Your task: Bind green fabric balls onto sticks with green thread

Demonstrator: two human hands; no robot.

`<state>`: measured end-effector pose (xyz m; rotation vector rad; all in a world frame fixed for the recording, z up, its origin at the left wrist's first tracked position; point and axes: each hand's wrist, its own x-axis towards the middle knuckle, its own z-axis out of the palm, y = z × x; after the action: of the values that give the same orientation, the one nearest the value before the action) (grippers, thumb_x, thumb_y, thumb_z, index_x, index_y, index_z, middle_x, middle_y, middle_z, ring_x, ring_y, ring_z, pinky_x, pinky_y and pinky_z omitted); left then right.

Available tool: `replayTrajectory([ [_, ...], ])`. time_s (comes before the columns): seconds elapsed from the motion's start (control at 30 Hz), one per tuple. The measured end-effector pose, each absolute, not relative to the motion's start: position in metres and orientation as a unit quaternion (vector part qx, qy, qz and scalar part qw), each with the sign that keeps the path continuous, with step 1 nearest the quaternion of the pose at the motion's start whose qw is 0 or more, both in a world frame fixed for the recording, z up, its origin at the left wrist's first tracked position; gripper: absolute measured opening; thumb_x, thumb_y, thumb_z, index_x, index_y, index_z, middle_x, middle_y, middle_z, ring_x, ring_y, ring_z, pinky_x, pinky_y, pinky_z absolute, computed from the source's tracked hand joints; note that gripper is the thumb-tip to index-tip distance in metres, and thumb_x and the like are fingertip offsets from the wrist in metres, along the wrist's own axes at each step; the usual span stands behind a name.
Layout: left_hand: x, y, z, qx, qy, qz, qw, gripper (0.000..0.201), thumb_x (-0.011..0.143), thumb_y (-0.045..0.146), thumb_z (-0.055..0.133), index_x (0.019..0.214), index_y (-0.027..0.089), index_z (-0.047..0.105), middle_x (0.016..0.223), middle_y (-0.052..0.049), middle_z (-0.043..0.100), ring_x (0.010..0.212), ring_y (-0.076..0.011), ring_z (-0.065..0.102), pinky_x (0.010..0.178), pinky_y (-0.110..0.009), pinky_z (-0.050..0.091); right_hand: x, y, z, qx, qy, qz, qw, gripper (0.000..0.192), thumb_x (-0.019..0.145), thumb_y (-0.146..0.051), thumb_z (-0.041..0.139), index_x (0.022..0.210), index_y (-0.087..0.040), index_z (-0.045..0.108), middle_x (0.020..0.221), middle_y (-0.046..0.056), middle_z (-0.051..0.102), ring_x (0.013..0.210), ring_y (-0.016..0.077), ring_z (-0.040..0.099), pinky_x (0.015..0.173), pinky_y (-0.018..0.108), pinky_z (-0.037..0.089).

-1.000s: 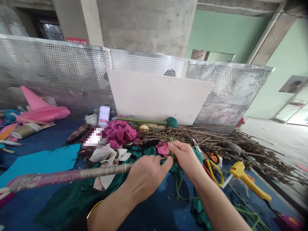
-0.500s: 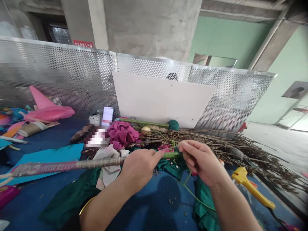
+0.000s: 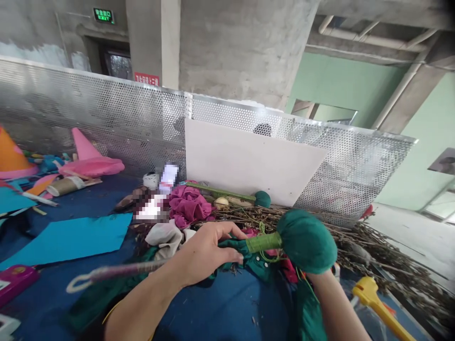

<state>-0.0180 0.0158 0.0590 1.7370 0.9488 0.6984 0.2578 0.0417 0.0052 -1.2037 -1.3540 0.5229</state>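
Observation:
A stick (image 3: pixel 124 270) wrapped in grey and purplish strips has a pale loop at its left end and passes behind my left wrist. My left hand (image 3: pixel 204 251) is closed round the stick, where dark green cloth covers it. Past my fingers comes a neck wound with light green yarn (image 3: pixel 263 242), then a round dark green cloth ball (image 3: pixel 306 241). Behind the ball is my right hand; only its wrist (image 3: pixel 320 280) and forearm show, with the fingers hidden. A thin strand of green yarn (image 3: pixel 310 284) hangs by that wrist.
Dry plant stalks (image 3: pixel 384 265) lie along the right and back. A yellow glue gun (image 3: pixel 377 300) sits at right. Magenta cloth (image 3: pixel 190 206), blue sheet (image 3: pixel 78 239), pink felt hat (image 3: pixel 90 158) and a second green-balled stick (image 3: pixel 262 199) lie about. A white board (image 3: pixel 249 158) leans against perforated metal.
The green ball has come into view, tilted up at the stick's right end. My right hand has gone behind it, no longer pinching by the yarn. The view has shifted slightly left and up.

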Motion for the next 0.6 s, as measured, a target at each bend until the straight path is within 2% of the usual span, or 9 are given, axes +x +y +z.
replayTrajectory([
  [0.07,-0.016,0.013,0.060,0.681,0.389,0.321,0.532,0.024,0.074,0.027,0.067,0.098,0.021,0.066,0.085,0.000,0.071,0.082,-0.0183,0.065,0.073,-0.027,0.047,0.239,0.034,0.004,-0.502,-0.605,0.245,0.567,0.025,0.051,-0.033,0.086,0.068,-0.026,0.068,0.072,0.003,0.067,0.084,0.0276,0.062,0.073,0.040,0.052],
  [0.17,-0.013,0.011,0.059,0.655,0.380,0.358,0.547,0.022,0.073,0.023,0.068,0.094,0.018,0.066,0.082,-0.001,0.070,0.081,-0.0186,0.065,0.073,-0.027,0.048,0.202,0.016,0.005,-0.454,-0.645,0.323,0.523,0.016,0.074,-0.037,0.073,0.083,-0.024,0.069,0.083,0.004,0.069,0.092,0.0249,0.062,0.083,0.040,0.049],
  [0.23,-0.013,0.011,0.057,0.657,0.385,0.375,0.528,0.023,0.072,0.022,0.068,0.095,0.018,0.067,0.087,-0.002,0.070,0.084,-0.0195,0.064,0.074,-0.028,0.048,0.179,0.006,0.005,-0.395,-0.657,0.398,0.504,0.020,0.084,-0.041,0.062,0.085,-0.022,0.067,0.084,0.006,0.068,0.090,0.0231,0.062,0.081,0.037,0.049],
  [0.27,-0.013,0.012,0.055,0.660,0.393,0.381,0.515,0.025,0.072,0.022,0.068,0.097,0.018,0.067,0.089,-0.002,0.070,0.086,-0.0201,0.064,0.075,-0.028,0.048,0.170,0.002,0.005,-0.397,-0.670,0.396,0.486,0.023,0.085,-0.042,0.060,0.080,-0.021,0.066,0.077,0.005,0.066,0.082,0.0214,0.061,0.075,0.033,0.049],
  [0.33,-0.015,0.014,0.053,0.661,0.409,0.390,0.494,0.029,0.073,0.026,0.068,0.101,0.019,0.066,0.094,-0.003,0.070,0.089,-0.0213,0.064,0.077,-0.030,0.048,0.161,-0.003,0.007,-0.426,-0.704,0.350,0.447,0.030,0.090,-0.042,0.054,0.073,-0.019,0.063,0.065,0.003,0.060,0.067,0.0182,0.057,0.064,0.028,0.046],
  [0.4,-0.017,0.018,0.051,0.657,0.417,0.400,0.484,0.030,0.074,0.029,0.068,0.102,0.019,0.065,0.097,-0.003,0.069,0.087,-0.0212,0.065,0.078,-0.031,0.048,0.161,-0.008,0.010,-0.458,-0.735,0.253,0.431,0.032,0.093,-0.037,0.049,0.069,-0.019,0.060,0.064,0.002,0.056,0.062,0.0165,0.053,0.059,0.027,0.042],
  [0.5,-0.017,0.024,0.047,0.641,0.408,0.421,0.496,0.028,0.073,0.027,0.068,0.098,0.017,0.064,0.094,-0.004,0.069,0.080,-0.0193,0.065,0.076,-0.031,0.048,0.166,-0.015,0.016,-0.430,-0.746,0.128,0.493,0.028,0.093,-0.029,0.049,0.070,-0.019,0.059,0.083,0.006,0.057,0.077,0.0189,0.056,0.068,0.029,0.044],
  [0.6,-0.011,0.027,0.043,0.611,0.382,0.428,0.545,0.026,0.069,0.022,0.070,0.093,0.015,0.064,0.083,-0.003,0.068,0.075,-0.0175,0.063,0.073,-0.029,0.048,0.163,-0.018,0.014,-0.336,-0.732,0.156,0.572,0.027,0.094,-0.028,0.049,0.072,-0.020,0.063,0.103,0.010,0.059,0.104,0.0255,0.056,0.083,0.034,0.046],
])
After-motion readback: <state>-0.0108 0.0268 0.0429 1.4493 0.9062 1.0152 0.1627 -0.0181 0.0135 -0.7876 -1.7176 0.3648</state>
